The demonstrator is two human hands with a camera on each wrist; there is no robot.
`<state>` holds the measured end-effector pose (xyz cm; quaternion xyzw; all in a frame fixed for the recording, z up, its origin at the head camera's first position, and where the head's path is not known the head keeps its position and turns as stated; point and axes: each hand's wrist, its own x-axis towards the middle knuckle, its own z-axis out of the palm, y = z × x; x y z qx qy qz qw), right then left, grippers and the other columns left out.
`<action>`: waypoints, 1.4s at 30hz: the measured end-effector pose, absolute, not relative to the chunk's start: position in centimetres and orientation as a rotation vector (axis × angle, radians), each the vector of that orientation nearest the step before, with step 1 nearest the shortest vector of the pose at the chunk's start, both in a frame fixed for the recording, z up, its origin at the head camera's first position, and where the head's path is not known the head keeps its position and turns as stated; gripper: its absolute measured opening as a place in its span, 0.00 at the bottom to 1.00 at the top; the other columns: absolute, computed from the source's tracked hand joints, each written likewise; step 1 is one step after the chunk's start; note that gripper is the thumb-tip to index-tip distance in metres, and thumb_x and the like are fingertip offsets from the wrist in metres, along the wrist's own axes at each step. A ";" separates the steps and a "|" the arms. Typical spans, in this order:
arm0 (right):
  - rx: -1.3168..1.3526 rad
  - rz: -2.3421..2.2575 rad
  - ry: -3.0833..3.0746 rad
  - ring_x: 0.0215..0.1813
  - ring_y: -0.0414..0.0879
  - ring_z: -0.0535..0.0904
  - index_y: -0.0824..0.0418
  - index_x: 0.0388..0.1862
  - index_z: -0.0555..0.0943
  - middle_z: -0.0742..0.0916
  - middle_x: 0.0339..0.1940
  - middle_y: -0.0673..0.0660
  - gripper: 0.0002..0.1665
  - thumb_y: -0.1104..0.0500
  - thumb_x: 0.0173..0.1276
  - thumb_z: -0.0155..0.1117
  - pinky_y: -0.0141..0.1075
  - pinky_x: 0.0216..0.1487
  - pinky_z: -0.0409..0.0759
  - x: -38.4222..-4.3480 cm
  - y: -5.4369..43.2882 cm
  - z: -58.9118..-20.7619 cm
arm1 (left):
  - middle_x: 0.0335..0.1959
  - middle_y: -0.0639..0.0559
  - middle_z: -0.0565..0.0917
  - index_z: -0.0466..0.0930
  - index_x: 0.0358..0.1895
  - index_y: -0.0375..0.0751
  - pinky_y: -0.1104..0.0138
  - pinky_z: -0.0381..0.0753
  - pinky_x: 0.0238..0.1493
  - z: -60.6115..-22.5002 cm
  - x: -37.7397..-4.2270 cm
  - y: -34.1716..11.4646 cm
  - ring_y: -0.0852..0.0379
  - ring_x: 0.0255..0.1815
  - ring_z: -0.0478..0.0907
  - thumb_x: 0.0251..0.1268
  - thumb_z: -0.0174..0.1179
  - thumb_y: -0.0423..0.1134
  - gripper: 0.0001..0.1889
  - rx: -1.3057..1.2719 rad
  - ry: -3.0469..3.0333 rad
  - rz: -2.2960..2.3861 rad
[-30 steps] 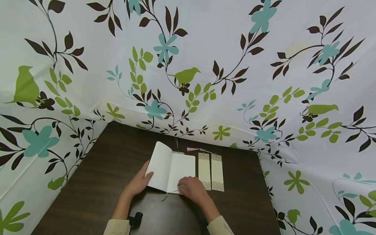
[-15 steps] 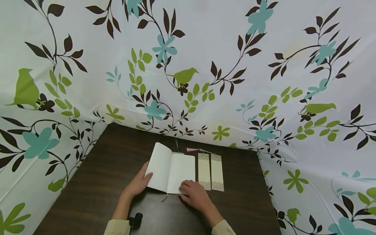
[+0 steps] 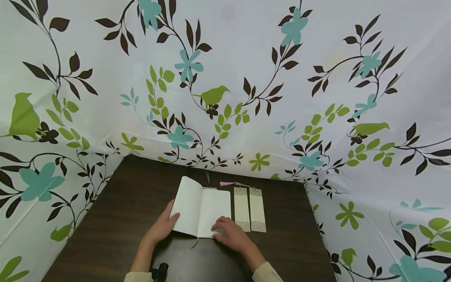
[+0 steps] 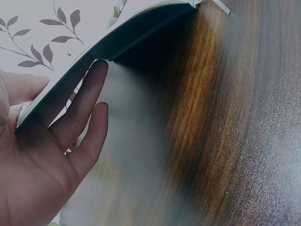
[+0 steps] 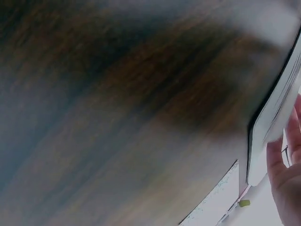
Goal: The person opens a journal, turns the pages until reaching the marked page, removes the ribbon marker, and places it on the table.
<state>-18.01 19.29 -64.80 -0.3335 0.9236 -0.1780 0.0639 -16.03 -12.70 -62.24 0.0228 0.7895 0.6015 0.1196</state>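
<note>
An open notebook with blank-looking white pages and a dark cover (image 3: 188, 207) lies on a dark brown wood-grain surface (image 3: 292, 235), its left half tilted up. The left hand (image 3: 163, 224) holds that raised edge in a narrow grip, thumb over the page side and fingers under the cover (the left wrist view shows the gap and shadow beneath). The right hand (image 3: 231, 234) touches the pages at the lower right corner with bent fingers; whether its grip pinches a leaf, I cannot tell.

A thin grey ribbon (image 3: 194, 244) trails from the bottom of the spine onto the surface. Just right of the notebook, two cream paper strips with patterned ends (image 3: 249, 211) lie side by side, a pink tassel (image 3: 226, 183) near their top ends. Behind the notebook's top edge, a third patterned strip (image 3: 210, 188) is mostly hidden. A black device (image 3: 160, 271) sits at the left wrist, by a cream sleeve (image 3: 138, 277). White cloth printed with leaves, flowers and birds (image 3: 225, 51) surrounds the far sides.
</note>
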 end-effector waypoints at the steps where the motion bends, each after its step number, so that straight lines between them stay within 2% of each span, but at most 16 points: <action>1: -1.042 -0.492 2.807 0.53 0.38 0.81 0.45 0.50 0.89 0.86 0.53 0.44 0.07 0.49 0.77 0.72 0.36 0.54 0.83 -18.0 19.3 -64.8 | 0.88 0.28 0.50 0.39 0.88 0.35 0.35 0.56 0.81 -62.3 -16.0 -12.7 0.29 0.86 0.55 0.89 0.47 0.36 0.37 0.065 2.308 1.759; 5: -1.296 -0.203 2.910 0.46 0.38 0.82 0.45 0.47 0.88 0.87 0.48 0.43 0.04 0.50 0.77 0.72 0.32 0.43 0.82 -17.7 19.3 -65.1 | 0.88 0.29 0.50 0.38 0.88 0.35 0.36 0.57 0.81 -62.5 -15.9 -12.7 0.30 0.85 0.56 0.89 0.47 0.36 0.37 0.041 2.290 1.759; 7: -1.391 -0.083 2.953 0.45 0.38 0.82 0.44 0.46 0.87 0.87 0.47 0.42 0.04 0.51 0.76 0.72 0.32 0.41 0.81 -17.4 19.3 -65.3 | 0.88 0.29 0.50 0.38 0.88 0.35 0.36 0.57 0.81 -62.6 -15.8 -12.8 0.30 0.86 0.55 0.89 0.47 0.36 0.37 0.034 2.285 1.759; 13: -1.367 -0.034 3.074 0.49 0.39 0.82 0.43 0.43 0.84 0.87 0.47 0.41 0.03 0.50 0.77 0.72 0.40 0.51 0.81 -16.8 19.7 -66.1 | 0.88 0.29 0.48 0.38 0.88 0.34 0.35 0.52 0.83 -62.6 -15.8 -12.9 0.29 0.88 0.49 0.90 0.46 0.36 0.36 0.041 2.283 1.775; 18: -1.301 -0.137 3.223 0.52 0.41 0.83 0.43 0.40 0.85 0.87 0.49 0.42 0.07 0.51 0.71 0.78 0.45 0.56 0.80 -16.6 19.4 -66.4 | 0.88 0.28 0.50 0.39 0.88 0.34 0.36 0.53 0.83 -62.4 -15.8 -12.8 0.31 0.87 0.52 0.89 0.46 0.35 0.36 0.022 2.301 1.762; 21: -1.075 -0.176 3.360 0.59 0.45 0.83 0.44 0.47 0.86 0.86 0.57 0.47 0.14 0.52 0.66 0.81 0.49 0.58 0.80 -16.4 18.8 -66.4 | 0.88 0.28 0.49 0.38 0.88 0.33 0.36 0.53 0.82 -62.3 -15.7 -12.8 0.31 0.86 0.52 0.89 0.46 0.35 0.37 0.020 2.306 1.759; 24: -0.637 -0.286 3.464 0.64 0.53 0.82 0.49 0.64 0.83 0.84 0.66 0.54 0.33 0.57 0.60 0.84 0.54 0.59 0.81 -16.4 17.8 -66.2 | 0.89 0.29 0.41 0.32 0.89 0.37 0.34 0.48 0.83 -62.3 -15.7 -12.8 0.29 0.88 0.45 0.89 0.47 0.34 0.39 0.041 2.318 1.775; 27: -0.172 -0.579 3.417 0.67 0.61 0.81 0.56 0.78 0.73 0.81 0.71 0.61 0.47 0.61 0.59 0.83 0.61 0.59 0.80 -16.6 16.4 -65.6 | 0.90 0.32 0.35 0.29 0.90 0.44 0.32 0.45 0.83 -62.6 -15.7 -12.6 0.29 0.89 0.38 0.88 0.47 0.33 0.41 0.086 2.352 1.815; 29: 0.020 -0.816 3.344 0.67 0.64 0.81 0.61 0.80 0.71 0.82 0.71 0.64 0.49 0.60 0.61 0.82 0.65 0.59 0.78 -16.5 15.4 -65.2 | 0.90 0.34 0.40 0.37 0.90 0.45 0.32 0.46 0.83 -62.8 -15.7 -12.4 0.30 0.89 0.39 0.88 0.46 0.31 0.38 0.108 2.380 1.832; 30: 0.059 -0.902 3.305 0.66 0.64 0.81 0.61 0.79 0.72 0.83 0.70 0.63 0.47 0.59 0.62 0.82 0.66 0.59 0.76 -16.4 15.0 -65.1 | 0.90 0.35 0.46 0.45 0.89 0.45 0.33 0.49 0.83 -62.9 -15.7 -12.3 0.32 0.89 0.43 0.88 0.46 0.31 0.35 0.110 2.393 1.835; 32: 0.040 -1.009 3.240 0.66 0.63 0.82 0.60 0.73 0.78 0.86 0.67 0.62 0.38 0.57 0.66 0.80 0.68 0.59 0.73 -16.1 13.9 -64.9 | 0.86 0.36 0.61 0.62 0.84 0.43 0.35 0.56 0.82 -62.9 -15.6 -12.1 0.34 0.88 0.53 0.88 0.46 0.30 0.27 0.103 2.424 1.830; 34: -0.066 -1.021 3.190 0.64 0.60 0.83 0.58 0.67 0.82 0.88 0.63 0.58 0.28 0.56 0.69 0.77 0.67 0.60 0.72 -15.9 12.8 -64.8 | 0.80 0.39 0.73 0.74 0.75 0.43 0.38 0.62 0.80 -62.8 -15.6 -11.9 0.37 0.85 0.62 0.88 0.47 0.31 0.20 0.083 2.454 1.812; 36: -0.214 -0.972 3.130 0.65 0.57 0.83 0.54 0.63 0.85 0.89 0.62 0.55 0.20 0.57 0.73 0.72 0.65 0.61 0.71 -15.6 11.8 -64.7 | 0.74 0.41 0.80 0.80 0.69 0.42 0.40 0.67 0.78 -62.7 -15.5 -11.7 0.39 0.81 0.69 0.88 0.48 0.32 0.17 0.063 2.479 1.810; 37: -0.285 -0.948 3.096 0.65 0.56 0.82 0.53 0.63 0.85 0.89 0.62 0.54 0.19 0.57 0.75 0.70 0.64 0.62 0.72 -15.5 11.3 -64.7 | 0.73 0.42 0.81 0.81 0.68 0.42 0.41 0.68 0.77 -62.6 -15.5 -11.6 0.39 0.79 0.70 0.89 0.49 0.34 0.16 0.047 2.487 1.813; 42: -0.599 -0.820 2.989 0.67 0.54 0.81 0.46 0.71 0.82 0.87 0.66 0.52 0.24 0.56 0.79 0.64 0.58 0.61 0.77 -15.2 10.1 -64.7 | 0.68 0.42 0.84 0.84 0.64 0.42 0.47 0.74 0.71 -62.3 -15.4 -10.9 0.44 0.72 0.77 0.88 0.51 0.53 0.22 -0.111 2.474 1.820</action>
